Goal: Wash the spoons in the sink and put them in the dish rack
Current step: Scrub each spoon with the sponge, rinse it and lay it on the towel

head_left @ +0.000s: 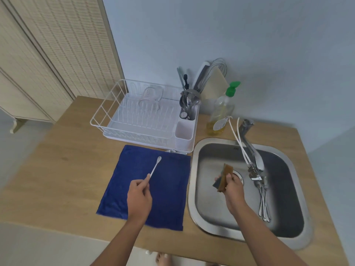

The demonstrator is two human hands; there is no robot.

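My left hand grips a slim metal spoon by its handle and holds it over the blue towel, bowl end pointing toward the dish rack. Over the steel sink, my right hand holds a brown and dark sponge upright. Several more spoons lie in the sink basin under the tap. The rack's white cutlery holder has utensils in its far compartment.
A dish soap bottle with a green pump stands behind the sink. A whisk and other tools lean on the wall behind the rack. A clear plastic item sits in the rack. The wooden counter extends to the left.
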